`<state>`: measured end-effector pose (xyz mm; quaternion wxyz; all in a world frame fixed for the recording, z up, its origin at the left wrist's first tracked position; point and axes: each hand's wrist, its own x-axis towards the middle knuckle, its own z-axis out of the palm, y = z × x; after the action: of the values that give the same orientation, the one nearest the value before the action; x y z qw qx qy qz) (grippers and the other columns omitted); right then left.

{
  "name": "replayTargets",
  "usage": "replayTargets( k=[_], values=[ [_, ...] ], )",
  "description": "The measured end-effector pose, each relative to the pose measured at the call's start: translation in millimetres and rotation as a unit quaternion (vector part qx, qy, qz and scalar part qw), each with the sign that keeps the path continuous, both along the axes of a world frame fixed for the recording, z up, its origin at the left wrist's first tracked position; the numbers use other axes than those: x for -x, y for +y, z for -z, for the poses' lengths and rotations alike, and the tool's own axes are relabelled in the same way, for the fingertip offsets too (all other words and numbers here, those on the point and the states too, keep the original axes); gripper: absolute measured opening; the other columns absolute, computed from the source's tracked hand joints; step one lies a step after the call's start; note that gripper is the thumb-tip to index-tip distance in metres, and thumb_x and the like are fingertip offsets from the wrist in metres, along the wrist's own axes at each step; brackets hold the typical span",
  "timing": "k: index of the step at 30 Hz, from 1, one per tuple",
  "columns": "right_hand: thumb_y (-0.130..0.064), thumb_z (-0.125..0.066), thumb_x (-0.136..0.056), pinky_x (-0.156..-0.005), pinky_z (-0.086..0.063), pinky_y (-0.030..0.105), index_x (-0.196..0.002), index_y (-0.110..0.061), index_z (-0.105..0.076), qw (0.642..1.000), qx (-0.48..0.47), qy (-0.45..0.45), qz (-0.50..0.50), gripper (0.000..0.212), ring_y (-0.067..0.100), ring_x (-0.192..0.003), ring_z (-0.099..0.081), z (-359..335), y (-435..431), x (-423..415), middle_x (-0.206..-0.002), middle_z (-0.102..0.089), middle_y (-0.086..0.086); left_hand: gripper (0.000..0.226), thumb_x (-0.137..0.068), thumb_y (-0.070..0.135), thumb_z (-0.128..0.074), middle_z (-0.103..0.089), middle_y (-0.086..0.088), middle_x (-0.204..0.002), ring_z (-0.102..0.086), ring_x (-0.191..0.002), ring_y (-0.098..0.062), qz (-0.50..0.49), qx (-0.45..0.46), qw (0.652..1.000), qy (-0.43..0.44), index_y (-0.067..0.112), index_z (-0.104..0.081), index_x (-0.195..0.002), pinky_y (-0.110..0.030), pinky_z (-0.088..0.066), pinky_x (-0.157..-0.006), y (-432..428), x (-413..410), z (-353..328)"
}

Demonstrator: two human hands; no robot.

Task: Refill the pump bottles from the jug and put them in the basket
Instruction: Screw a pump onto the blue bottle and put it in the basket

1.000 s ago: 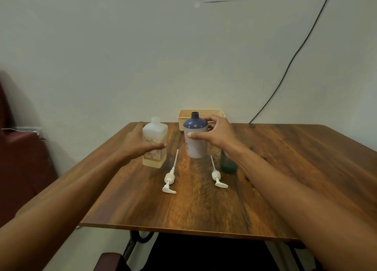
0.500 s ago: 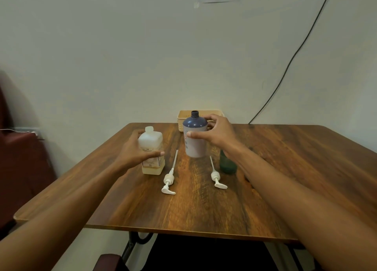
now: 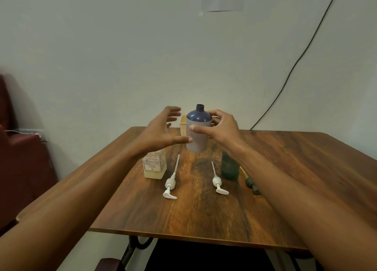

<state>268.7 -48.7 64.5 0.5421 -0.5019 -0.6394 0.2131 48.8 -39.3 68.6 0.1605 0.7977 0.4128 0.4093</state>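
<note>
The right hand grips the blue bottle, which is upright and uncapped. The left hand hangs spread and empty just left of the bottle, above the jug. Nearer than the bottle lie two pumps with bare wood between them. The basket sits behind it at the table's far edge.

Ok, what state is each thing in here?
Blue bottle: uncapped, upright, held by right hand.
Left hand: open, fingers spread beside it.
Jug: upright on table, top hidden.
Left pump and right pump: off, lying on table.
Green bottle: upright, top hidden.
Basket: behind bottle, contents hidden.
</note>
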Motion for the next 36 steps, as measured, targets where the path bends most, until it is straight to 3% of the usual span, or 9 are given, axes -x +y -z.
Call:
replayTargets(
  k=[4,12,18,22,25,26,29,31,36],
  values=[
    [-0.045,-0.097,-0.067,-0.094,-0.064,0.043,-0.137,-0.020,-0.063,1.000,-0.013,-0.002,0.002,0.082,0.022,-0.118,-0.069,-8.0,-4.4,-1.5,-0.135,-0.070,0.001,0.096,-0.070,0.042,-0.092,-0.052,0.001,-0.146,-0.057,-0.126,-0.016,0.029,0.023,0.999,-0.024,0.024,-0.039,-0.148,-0.033,-0.056,-0.098,-0.9,-21.9,5.4],
    [-0.043,-0.098,-0.066,-0.091,-0.065,0.039,-0.138,-0.022,-0.061,1.000,-0.012,0.003,-0.009,0.084,0.019,-0.113,-0.070,-12.4,-11.2,-3.8,-0.130,-0.071,-0.002,0.081,-0.076,0.047,-0.085,-0.061,-0.002,-0.134,-0.063,-0.116,-0.019,-0.007,0.010,0.998,-0.067,0.020,-0.046,-0.142,-0.038,-0.060,-0.092,5.7,-48.3,17.4],
    [-0.044,-0.090,-0.079,-0.088,-0.060,0.026,-0.141,-0.023,-0.057,0.999,0.007,-0.008,-0.052,0.074,0.015,-0.116,-0.064,-11.8,-10.4,-5.7,-0.127,-0.065,-0.006,0.082,-0.073,0.056,-0.084,-0.064,-0.002,-0.130,-0.066,-0.112,-0.019,-0.030,0.001,0.997,-0.078,0.020,-0.050,-0.139,-0.037,-0.062,-0.087,8.4,-46.5,19.5],
    [-0.058,-0.073,-0.092,-0.105,-0.058,0.041,-0.149,-0.027,-0.050,0.995,0.044,-0.045,-0.082,0.070,0.015,-0.128,-0.062,1.3,-9.7,-17.0,-0.146,-0.063,-0.001,0.088,-0.070,0.058,-0.085,-0.062,-0.002,-0.134,-0.064,-0.116,-0.021,-0.035,0.011,0.997,-0.068,0.023,-0.048,-0.141,-0.039,-0.061,-0.090,10.1,-40.1,22.8],
    [-0.041,-0.058,-0.107,-0.108,-0.057,0.043,-0.151,-0.026,-0.051,0.991,0.057,-0.090,-0.075,0.047,0.015,-0.128,-0.064,21.7,-12.5,-36.2,-0.149,-0.061,0.002,0.090,-0.071,0.056,-0.085,-0.060,-0.003,-0.139,-0.061,-0.119,-0.022,-0.039,0.020,0.996,-0.078,0.022,-0.047,-0.144,-0.040,-0.059,-0.093,9.0,-35.5,22.1],
    [-0.031,-0.056,-0.109,-0.108,-0.056,0.041,-0.150,-0.026,-0.054,0.986,0.039,-0.147,-0.066,0.041,0.014,-0.128,-0.065,29.4,-12.8,-43.8,-0.147,-0.064,0.001,0.089,-0.071,0.055,-0.085,-0.060,-0.003,-0.139,-0.061,-0.118,-0.022,-0.038,0.024,0.995,-0.084,0.022,-0.047,-0.144,-0.039,-0.059,-0.092,8.3,-34.4,21.2],
    [-0.008,-0.059,-0.103,-0.102,-0.055,0.028,-0.140,-0.026,-0.066,0.915,-0.012,-0.400,-0.058,0.042,0.011,-0.121,-0.067,51.1,-14.3,-60.9,-0.134,-0.072,-0.005,0.087,-0.070,0.054,-0.086,-0.060,-0.002,-0.136,-0.061,-0.117,-0.021,-0.030,0.032,0.994,-0.096,0.023,-0.048,-0.142,-0.037,-0.059,-0.090,7.4,-32.7,19.6],
    [-0.002,-0.065,-0.096,-0.096,-0.057,0.030,-0.138,-0.027,-0.067,0.856,0.005,-0.509,-0.089,0.049,0.015,-0.118,-0.068,66.9,-11.0,-68.7,-0.134,-0.071,-0.003,0.086,-0.070,0.055,-0.086,-0.061,-0.002,-0.135,-0.061,-0.115,-0.019,-0.028,0.031,0.994,-0.098,0.024,-0.048,-0.141,-0.033,-0.058,-0.087,7.5,-32.7,19.7],
    [-0.004,-0.071,-0.093,-0.115,-0.048,0.037,-0.141,-0.025,-0.065,0.781,0.010,-0.605,-0.156,0.052,0.014,-0.140,-0.056,85.5,-7.0,-69.0,-0.150,-0.062,-0.004,0.085,-0.070,0.057,-0.085,-0.061,0.001,-0.133,-0.060,-0.113,-0.017,-0.029,0.031,0.994,-0.097,0.027,-0.048,-0.140,-0.027,-0.055,-0.082,7.9,-34.8,23.4]
  ],
)
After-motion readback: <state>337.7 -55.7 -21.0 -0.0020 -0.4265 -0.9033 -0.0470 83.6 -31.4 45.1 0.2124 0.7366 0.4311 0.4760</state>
